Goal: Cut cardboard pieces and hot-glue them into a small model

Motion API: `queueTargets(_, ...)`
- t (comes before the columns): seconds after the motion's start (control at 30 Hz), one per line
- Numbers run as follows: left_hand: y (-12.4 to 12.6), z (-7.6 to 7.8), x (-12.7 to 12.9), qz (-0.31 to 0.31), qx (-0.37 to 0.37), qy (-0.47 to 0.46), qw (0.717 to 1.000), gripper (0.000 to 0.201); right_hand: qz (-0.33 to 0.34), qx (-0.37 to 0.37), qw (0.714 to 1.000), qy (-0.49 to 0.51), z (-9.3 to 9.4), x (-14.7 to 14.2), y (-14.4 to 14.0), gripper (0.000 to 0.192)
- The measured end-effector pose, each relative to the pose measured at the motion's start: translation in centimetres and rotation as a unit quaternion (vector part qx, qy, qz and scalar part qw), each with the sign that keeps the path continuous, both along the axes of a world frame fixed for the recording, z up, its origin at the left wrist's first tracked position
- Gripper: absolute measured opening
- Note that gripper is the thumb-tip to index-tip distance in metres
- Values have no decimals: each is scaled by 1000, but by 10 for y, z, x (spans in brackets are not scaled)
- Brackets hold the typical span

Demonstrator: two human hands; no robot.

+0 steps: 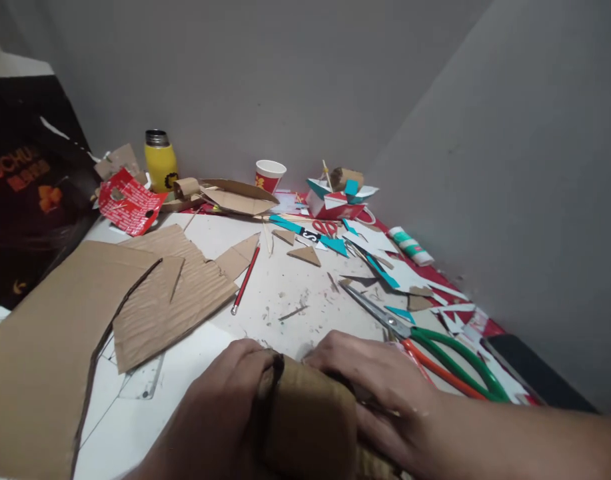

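At the near edge of the table, a bent brown cardboard piece [312, 420] is gripped between my two hands. My left hand [230, 383] closes around its left side, fingers over the dark-edged rim. On the right side, my right hand [370, 373] is curled against it, with the fingertips partly hidden. Just beyond my right hand lie large scissors [395, 325] with green and orange handles. A red pencil [245, 280] rests on the white table ahead of my left hand. The lower part of the held cardboard runs out of view.
Large cardboard sheets [40, 347] cover the left. At the back stand a yellow bottle [160, 163], a paper cup [270, 176] and a paper boat [335, 203]. Paper scraps [405, 280], a tape-like roll [410, 245] and a dark phone [535, 370] lie right.
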State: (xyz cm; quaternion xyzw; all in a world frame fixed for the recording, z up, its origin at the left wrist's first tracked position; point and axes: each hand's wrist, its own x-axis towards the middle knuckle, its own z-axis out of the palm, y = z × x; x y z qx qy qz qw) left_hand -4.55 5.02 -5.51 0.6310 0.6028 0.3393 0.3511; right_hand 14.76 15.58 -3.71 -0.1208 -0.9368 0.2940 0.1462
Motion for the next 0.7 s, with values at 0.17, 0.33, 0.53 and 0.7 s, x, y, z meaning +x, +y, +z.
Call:
queueTargets(0.17, -1, -5, 2, 5, -11, -4, 1000, 20, -3, 48, 999, -23, 1, 1, -3, 14)
queueTargets(0.33, -3, -14, 3, 11, 15, 16, 1000, 26, -3, 52, 999, -14, 0, -2, -3, 13)
queueTargets(0.53, -4, -23, 5, 12, 35, 19, 999, 34, 5, 37, 999, -17, -2, -2, -3, 11)
queueTargets(0.7, -5, -18, 5, 12, 14, 21, 1000, 35, -7, 30, 1000, -2, -5, -2, -5, 11)
